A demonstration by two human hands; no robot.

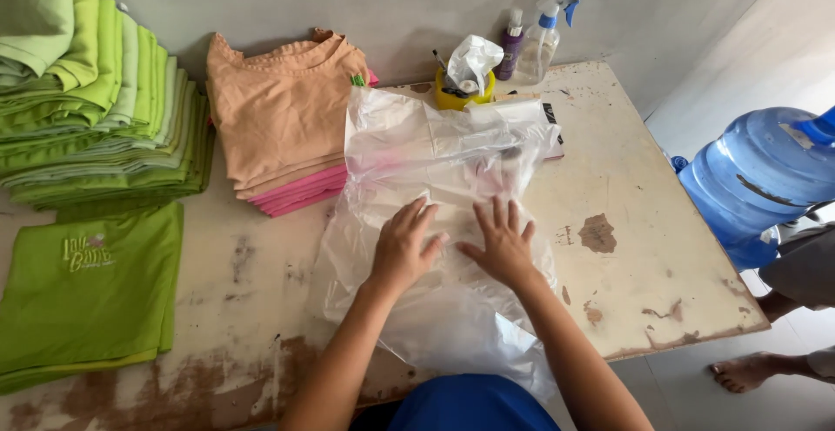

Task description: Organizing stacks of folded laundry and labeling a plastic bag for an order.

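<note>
Clear plastic bag (pixel 435 196) lies mid-table, its long axis running near to far, open end toward the near edge. Both hands rest flat on it, left hand (pixel 402 248) and right hand (pixel 502 244) side by side, fingers spread and pointing far, gripping nothing. Green shirts (pixel 96 92) are stacked far left; a spray bottle (pixel 544 35) stands far.

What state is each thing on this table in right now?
Plastic bag: spread flat, crumpled, something folded inside.
Left hand: open, pressing on the bag.
Right hand: open, pressing on the bag.
Orange shirts: folded, stacked.
Green shirts: folded, stacked.
Spray bottle: upright.
Water jug: tilted.
</note>
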